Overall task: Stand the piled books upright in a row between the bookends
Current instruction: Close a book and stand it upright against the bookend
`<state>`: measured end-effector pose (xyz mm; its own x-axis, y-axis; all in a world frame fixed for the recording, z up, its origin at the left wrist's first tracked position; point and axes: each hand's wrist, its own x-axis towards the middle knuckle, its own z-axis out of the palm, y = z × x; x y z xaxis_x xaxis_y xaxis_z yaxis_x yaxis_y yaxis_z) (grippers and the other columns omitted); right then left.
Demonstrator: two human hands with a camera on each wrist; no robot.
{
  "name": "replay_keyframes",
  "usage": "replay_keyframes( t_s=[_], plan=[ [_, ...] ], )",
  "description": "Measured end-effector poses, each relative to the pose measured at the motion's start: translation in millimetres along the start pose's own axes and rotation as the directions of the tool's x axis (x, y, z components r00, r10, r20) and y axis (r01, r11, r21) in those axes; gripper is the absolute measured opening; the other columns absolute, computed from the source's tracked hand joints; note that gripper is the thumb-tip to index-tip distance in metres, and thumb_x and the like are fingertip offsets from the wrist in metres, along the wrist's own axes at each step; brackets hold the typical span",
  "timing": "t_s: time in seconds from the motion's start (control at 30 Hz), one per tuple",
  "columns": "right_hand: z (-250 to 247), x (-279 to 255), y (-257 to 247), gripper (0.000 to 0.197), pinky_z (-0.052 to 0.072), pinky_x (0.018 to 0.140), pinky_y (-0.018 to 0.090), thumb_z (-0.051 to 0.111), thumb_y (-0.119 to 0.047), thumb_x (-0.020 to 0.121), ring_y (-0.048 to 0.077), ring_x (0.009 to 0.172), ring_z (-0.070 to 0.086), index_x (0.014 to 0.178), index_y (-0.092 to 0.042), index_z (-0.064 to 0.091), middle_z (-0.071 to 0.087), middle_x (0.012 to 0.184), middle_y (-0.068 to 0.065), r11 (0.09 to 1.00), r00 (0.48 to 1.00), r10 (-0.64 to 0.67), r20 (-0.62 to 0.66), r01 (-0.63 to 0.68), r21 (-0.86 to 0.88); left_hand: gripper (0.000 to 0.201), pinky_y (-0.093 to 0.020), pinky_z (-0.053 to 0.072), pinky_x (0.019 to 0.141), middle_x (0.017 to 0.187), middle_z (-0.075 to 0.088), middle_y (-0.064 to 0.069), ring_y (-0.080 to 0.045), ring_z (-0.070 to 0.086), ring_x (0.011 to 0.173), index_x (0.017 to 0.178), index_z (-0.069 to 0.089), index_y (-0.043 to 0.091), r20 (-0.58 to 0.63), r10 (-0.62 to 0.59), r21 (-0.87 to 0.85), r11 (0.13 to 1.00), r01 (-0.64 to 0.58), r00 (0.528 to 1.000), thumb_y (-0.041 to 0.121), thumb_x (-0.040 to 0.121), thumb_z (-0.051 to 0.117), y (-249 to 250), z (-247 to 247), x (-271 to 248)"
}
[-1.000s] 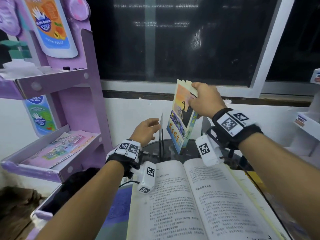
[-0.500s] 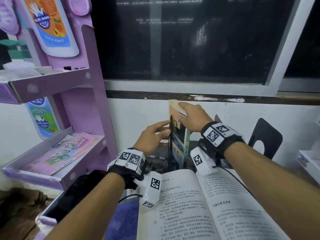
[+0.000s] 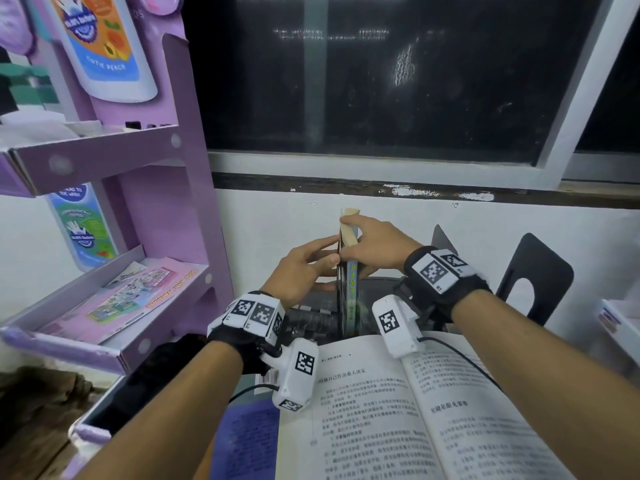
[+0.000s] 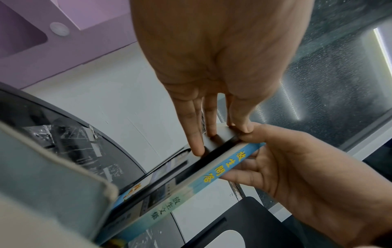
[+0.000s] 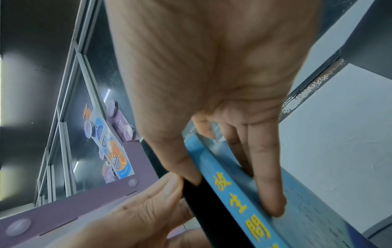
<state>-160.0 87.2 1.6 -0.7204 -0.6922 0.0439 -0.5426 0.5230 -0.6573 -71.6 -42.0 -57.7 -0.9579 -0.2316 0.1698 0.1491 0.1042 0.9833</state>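
Blue-spined book (image 3: 351, 289): upright on the table (image 3: 311, 299), pressed flat against the left bookend (image 3: 339, 271), a thin dark plate seen edge-on; spine turned toward the camera.
Right hand (image 3: 375, 245): thumb on the near face, fingers (image 5: 267, 193) curled over the far cover near the top, gripping the book; high hold judged to keep it from tipping while being squared up.
Left hand (image 3: 304, 268): fingers straight, laid flat against the outer side of the left bookend, thumb at its edge; holding nothing; likely bracing the plate so the book's push does not slide it.
Right bookend (image 3: 533, 275): black, upright, well apart to the right; gap left for the rest of the row.
Open book (image 3: 415, 410): lying flat, pages up, nearest the camera, on top of a blue book (image 3: 249, 441); both not yet stood up.
Stage: first book of the row being seated; most of the task judged outstanding.
Risk: lone thin book likely to fall rightward once released, with nothing beside it.
Purple shelf (image 3: 104, 157): to the left, not involved.
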Motion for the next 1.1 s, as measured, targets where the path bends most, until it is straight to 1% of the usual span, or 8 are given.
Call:
replay_keyframes(
  t_s=[0.1, 0.2, 0.33, 0.47, 0.73, 0.83, 0.93, 1.1],
  plan=[
    [-0.6, -2.5, 3.8, 0.079, 0.061, 0.073, 0.040, 0.067, -0.013, 0.085, 0.025, 0.089, 0.071, 0.151, -0.026, 0.027, 0.050, 0.135, 0.013, 0.998, 0.998, 0.007, 0.057, -0.010, 0.056, 0.040, -0.030, 0.058, 0.074, 0.122, 0.066, -0.005, -0.019, 0.071, 0.094, 0.136, 0.052, 0.024, 0.018, -0.008, -0.018, 1.000, 0.008, 1.000, 0.018, 0.097, 0.054, -1.1, -1.7, -1.9],
    [0.3, -4.9, 8.8, 0.087, 0.060, 0.078, 0.041, 0.071, -0.005, 0.082, 0.027, 0.091, 0.071, 0.152, -0.032, 0.026, 0.058, 0.125, 0.014, 0.995, 0.992, 0.000, 0.125, -0.013, 0.101, 0.043, -0.033, 0.059, 0.077, 0.123, 0.066, -0.005, -0.022, 0.070, 0.098, 0.138, 0.049, 0.024, 0.039, -0.017, -0.032, 0.999, 0.018, 0.999, 0.016, 0.096, 0.054, -1.4, -2.2, -2.4],
    [0.4, -7.2, 11.9, 0.085, 0.059, 0.080, 0.031, 0.075, -0.012, 0.081, 0.024, 0.095, 0.068, 0.150, -0.032, 0.030, 0.060, 0.123, 0.012, 0.998, 0.997, -0.052, 0.065, 0.053, -0.019, 0.044, -0.031, 0.058, 0.075, 0.123, 0.066, -0.006, -0.023, 0.070, 0.096, 0.139, 0.049, 0.021, 0.045, -0.025, -0.032, 0.999, 0.027, 0.999, 0.015, 0.096, 0.055, -0.6, -2.0, 0.0],
    [0.9, -7.9, 13.7, 0.084, 0.059, 0.081, 0.036, 0.076, -0.012, 0.082, 0.024, 0.098, 0.067, 0.150, -0.030, 0.030, 0.059, 0.127, 0.016, 0.998, 0.995, -0.068, 0.079, 0.067, 0.017, 0.041, -0.029, 0.056, 0.071, 0.119, 0.067, -0.009, -0.022, 0.071, 0.087, 0.135, 0.053, 0.021, 0.028, -0.015, -0.015, 1.000, 0.015, 0.999, 0.013, 0.095, 0.057, -0.7, -1.5, 1.9],
    [1.9, -10.5, 13.6, 0.084, 0.059, 0.079, 0.033, 0.072, -0.008, 0.084, 0.025, 0.096, 0.068, 0.152, -0.028, 0.026, 0.062, 0.123, 0.017, 0.996, 0.991, -0.084, 0.108, 0.079, 0.047, 0.045, -0.027, 0.058, 0.075, 0.118, 0.067, -0.007, -0.019, 0.071, 0.090, 0.139, 0.048, 0.018, 0.072, -0.013, -0.016, 1.000, 0.014, 0.997, 0.009, 0.095, 0.053, 2.4, -3.6, -2.3],
    [2.5, -11.1, 13.9, 0.085, 0.055, 0.079, 0.023, 0.076, -0.016, 0.082, 0.024, 0.102, 0.065, 0.151, -0.028, 0.028, 0.060, 0.129, 0.015, 0.995, 0.994, -0.095, 0.062, 0.097, -0.037, 0.045, -0.026, 0.058, 0.074, 0.116, 0.067, -0.007, -0.018, 0.071, 0.088, 0.138, 0.049, 0.017, 0.070, -0.009, -0.023, 1.000, 0.010, 0.998, 0.006, 0.095, 0.053, 2.2, -3.3, -3.7],
    [5.8, -9.9, 13.0, 0.094, 0.046, 0.091, 0.027, 0.082, -0.021, 0.074, 0.026, 0.120, 0.055, 0.151, -0.027, 0.029, 0.053, 0.138, 0.013, 0.977, 0.994, -0.113, 0.013, 0.113, -0.181, 0.044, -0.024, 0.057, 0.072, 0.113, 0.068, -0.005, -0.015, 0.072, 0.086, 0.137, 0.051, 0.015, 0.058, -0.006, -0.028, 1.000, 0.008, 0.998, 0.004, 0.095, 0.053, 2.2, -2.8, -4.9],
    [8.7, -6.4, 11.4, 0.098, 0.044, 0.094, 0.029, 0.085, -0.021, 0.070, 0.028, 0.125, 0.050, 0.151, -0.025, 0.030, 0.047, 0.144, 0.013, 0.967, 0.993, -0.122, 0.005, 0.120, -0.227, 0.044, -0.023, 0.057, 0.071, 0.115, 0.067, -0.008, -0.015, 0.072, 0.082, 0.138, 0.050, 0.014, 0.044, -0.011, -0.015, 1.000, 0.012, 0.999, 0.004, 0.095, 0.053, 2.7, -3.5, -6.3]
  ],
)
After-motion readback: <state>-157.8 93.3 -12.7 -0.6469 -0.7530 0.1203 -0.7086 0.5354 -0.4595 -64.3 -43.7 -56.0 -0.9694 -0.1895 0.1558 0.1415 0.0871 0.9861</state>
